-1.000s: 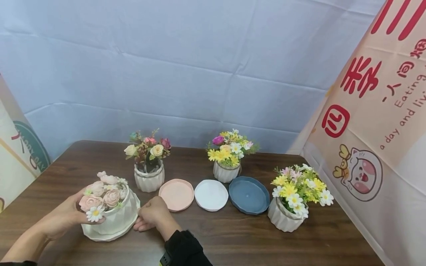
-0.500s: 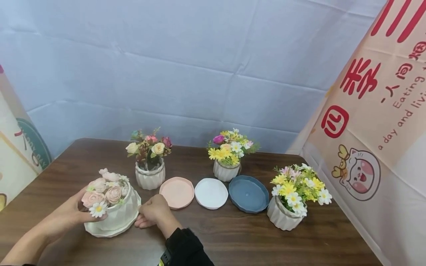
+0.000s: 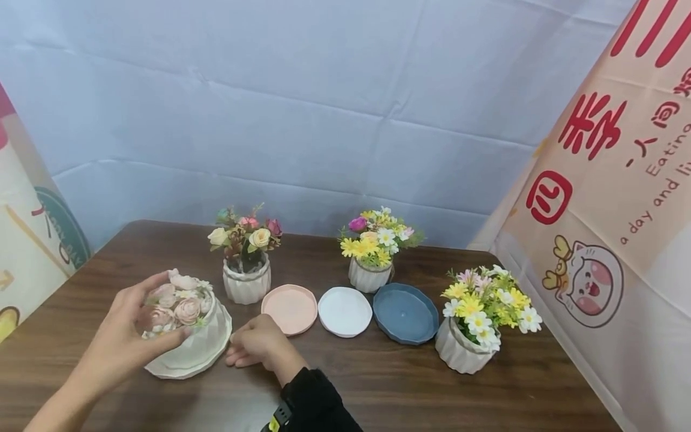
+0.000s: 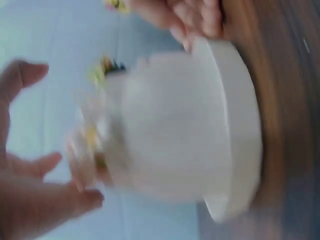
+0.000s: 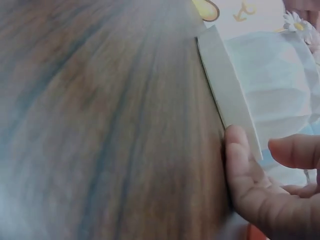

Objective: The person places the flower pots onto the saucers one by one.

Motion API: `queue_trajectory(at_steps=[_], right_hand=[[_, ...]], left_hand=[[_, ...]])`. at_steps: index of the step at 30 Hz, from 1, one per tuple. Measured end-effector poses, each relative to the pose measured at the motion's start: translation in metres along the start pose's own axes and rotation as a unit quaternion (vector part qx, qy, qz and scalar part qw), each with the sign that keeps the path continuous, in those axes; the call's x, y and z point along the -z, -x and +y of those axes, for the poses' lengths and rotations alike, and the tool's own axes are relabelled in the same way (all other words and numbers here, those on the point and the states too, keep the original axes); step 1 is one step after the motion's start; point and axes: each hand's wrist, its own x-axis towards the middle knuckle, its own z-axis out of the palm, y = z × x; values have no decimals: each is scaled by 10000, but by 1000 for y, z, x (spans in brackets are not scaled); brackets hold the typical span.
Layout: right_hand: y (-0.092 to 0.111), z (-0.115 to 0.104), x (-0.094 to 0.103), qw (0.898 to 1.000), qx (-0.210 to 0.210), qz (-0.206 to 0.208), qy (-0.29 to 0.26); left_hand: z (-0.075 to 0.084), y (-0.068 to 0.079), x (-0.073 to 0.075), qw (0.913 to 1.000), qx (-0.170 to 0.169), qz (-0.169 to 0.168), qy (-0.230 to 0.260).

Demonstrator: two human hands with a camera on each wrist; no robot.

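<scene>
A white fluted flower pot [image 3: 201,345] with pale pink roses [image 3: 186,306] stands on a cream faceted saucer [image 3: 220,342] at the left of the table. My left hand [image 3: 126,327] is spread beside the flowers. In the left wrist view, blurred, its thumb and fingers [image 4: 32,72] are apart from the white pot [image 4: 165,125]. On the saucer's right side, the fingertips of my right hand [image 3: 261,345] touch the outer rim. The right wrist view has one finger [image 5: 237,150] against the saucer's wall [image 5: 227,82], the thumb held apart from it.
Pink [image 3: 290,309], white [image 3: 345,312] and blue [image 3: 406,313] saucers lie in a row on the brown table [image 3: 388,384]. Behind them stand a rose pot [image 3: 247,282] and a yellow-flower pot [image 3: 369,276]. Another yellow-and-white flower pot [image 3: 464,348] is at the right.
My left hand has let go of the pink-flower pot and spread its fingers. That pot and its saucer have shifted slightly away and to the right. My right hand keeps its place at the rim.
</scene>
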Motion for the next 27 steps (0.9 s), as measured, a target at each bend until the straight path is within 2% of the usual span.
queue_trajectory(at_steps=[2,5,8,12,15,19,20,23,27], right_hand=[[3,-2,3,9998,75,1,177],[9,-4,7,9980,185,51,601],[14,-5,13,9922,333,100,1198],[21,-7,24,9760,573,122,2096],[24,-9,32,9509,847,199,2969],[30,-12,38,9061,916,419,4109],[33,-13,39,8976,866,460,4298],[39,-15,41,8766,789,592,4709],[49,-17,44,8563,925,759,5025]], left_hand=[[13,-2,-6,9990,61,358,-276],[29,-5,-14,9965,27,724,-409],[40,-6,-21,9941,-263,990,-359],[48,-6,-31,9895,-851,1115,-360],[50,-6,-37,9870,-1133,1045,-460],[51,-6,-42,9861,-1282,853,-624],[51,-6,-43,9856,-1318,809,-679],[51,-5,-45,9840,-1403,689,-860],[51,-1,-46,9803,-1483,517,-1200]])
